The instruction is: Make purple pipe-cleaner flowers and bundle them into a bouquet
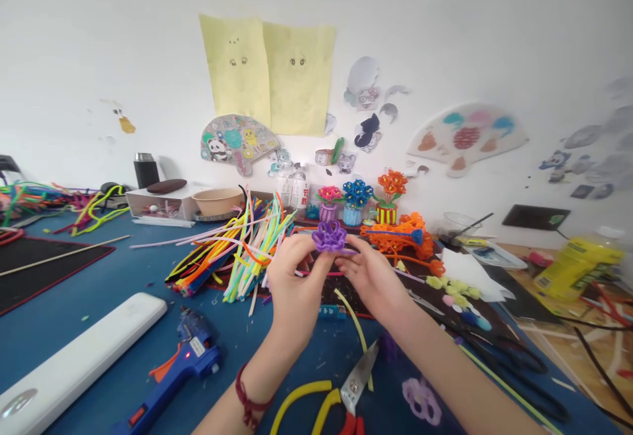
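A purple pipe-cleaner flower [329, 236] with looped petals is held up over the middle of the table. My left hand [299, 270] pinches it from the left and below. On the other side, the fingers of my right hand [370, 277] close around a purple strand at its lower right. Below my forearms lie scissors [353, 382] with yellow and red handles, their blades partly apart. A pale lilac looped flower piece [422, 401] rests by my right forearm. A yellow-green pipe cleaner [357, 323] lies beneath my hands.
Bundles of coloured pipe cleaners [260, 244] lie left of my hands. A blue glue gun [190, 356] and a long white device [84, 362] are nearer left. Potted pipe-cleaner flowers [358, 201] stand by the wall. Orange pipe-cleaner pieces [400, 237] and a yellow bottle [578, 267] are right.
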A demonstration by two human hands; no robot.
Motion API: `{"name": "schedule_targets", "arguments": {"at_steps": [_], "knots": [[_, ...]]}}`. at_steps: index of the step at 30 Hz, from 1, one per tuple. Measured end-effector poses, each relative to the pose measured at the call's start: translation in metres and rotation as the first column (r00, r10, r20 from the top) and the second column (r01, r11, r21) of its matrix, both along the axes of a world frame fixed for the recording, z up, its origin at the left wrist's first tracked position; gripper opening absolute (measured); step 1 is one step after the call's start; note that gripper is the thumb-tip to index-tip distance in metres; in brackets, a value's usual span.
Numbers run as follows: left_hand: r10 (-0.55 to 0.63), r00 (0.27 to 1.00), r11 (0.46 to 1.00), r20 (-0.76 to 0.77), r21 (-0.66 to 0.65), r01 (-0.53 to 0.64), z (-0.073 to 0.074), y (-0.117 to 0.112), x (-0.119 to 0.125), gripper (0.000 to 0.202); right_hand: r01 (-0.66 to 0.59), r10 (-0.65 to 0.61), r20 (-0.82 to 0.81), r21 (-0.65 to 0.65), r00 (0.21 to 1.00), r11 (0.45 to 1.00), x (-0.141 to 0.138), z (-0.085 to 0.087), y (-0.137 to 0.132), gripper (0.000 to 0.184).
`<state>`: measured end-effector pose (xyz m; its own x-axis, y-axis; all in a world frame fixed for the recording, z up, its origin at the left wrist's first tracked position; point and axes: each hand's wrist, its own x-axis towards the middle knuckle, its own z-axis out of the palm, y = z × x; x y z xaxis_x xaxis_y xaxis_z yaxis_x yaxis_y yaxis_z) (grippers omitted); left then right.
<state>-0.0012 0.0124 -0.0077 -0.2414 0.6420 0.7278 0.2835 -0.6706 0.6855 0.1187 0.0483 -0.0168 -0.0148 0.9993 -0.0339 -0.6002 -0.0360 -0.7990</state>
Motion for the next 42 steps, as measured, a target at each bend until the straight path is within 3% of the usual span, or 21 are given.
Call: {"name": "schedule_targets", "arguments": {"at_steps": [2, 4, 6, 9, 15, 22, 27, 30, 34, 38, 42], "knots": [[0.071, 0.996, 0.997, -0.046, 0.030, -0.070, 0.003, -0.003, 0.000, 0.006, 0.184, -0.211, 0.248, 0.129, 0.945, 0.974, 0.010, 0.001, 0.009, 0.029], [0.103, 0.993, 0.994, -0.060, 0.033, -0.101, 0.004, -0.005, 0.000, 0.010, 0.218, -0.350, 0.427, 0.329, 0.834, 0.919, 0.020, 0.008, 0.013, 0.029], [0.106, 0.992, 0.994, -0.067, 0.021, -0.105, 0.005, -0.005, 0.001, 0.014, 0.046, -0.324, 0.567, 0.449, 0.757, 0.893, 0.029, 0.021, 0.010, 0.014], [0.092, 0.992, 0.996, -0.085, 0.003, -0.092, 0.004, -0.005, 0.002, 0.016, -0.182, -0.236, 0.647, 0.511, 0.725, 0.840, 0.038, 0.041, -0.002, 0.019], [0.131, 0.977, 0.991, -0.168, 0.057, -0.123, 0.002, -0.007, 0.004, 0.012, -0.350, -0.201, 0.717, 0.540, 0.667, 0.766, 0.040, 0.057, -0.022, 0.026], [0.200, 0.947, 0.969, -0.253, 0.196, -0.152, 0.002, -0.010, 0.006, 0.011, -0.399, -0.148, 0.767, 0.476, 0.625, 0.784, 0.040, 0.058, -0.023, 0.031], [0.117, 0.966, 0.987, -0.230, 0.136, -0.087, 0.007, -0.016, 0.009, 0.012, -0.404, -0.122, 0.756, 0.470, 0.644, 0.785, 0.044, 0.063, -0.025, 0.037], [0.072, 0.976, 0.995, -0.205, 0.081, -0.057, 0.009, -0.018, 0.009, 0.014, -0.338, -0.200, 0.733, 0.515, 0.651, 0.788, 0.047, 0.065, -0.025, 0.034], [0.039, 0.984, 0.998, -0.174, 0.056, -0.029, 0.010, -0.019, 0.009, 0.016, -0.222, -0.374, 0.673, 0.626, 0.638, 0.748, 0.050, 0.068, -0.026, 0.013], [0.028, 0.982, 0.999, -0.186, 0.044, -0.020, 0.010, -0.020, 0.009, 0.015, -0.301, -0.451, 0.705, 0.669, 0.548, 0.680, 0.050, 0.072, -0.031, 0.016], [0.057, 0.977, 0.997, -0.207, 0.053, -0.047, 0.009, -0.020, 0.009, 0.015, -0.353, -0.496, 0.690, 0.709, 0.527, 0.610, 0.048, 0.074, -0.036, 0.013]]}}
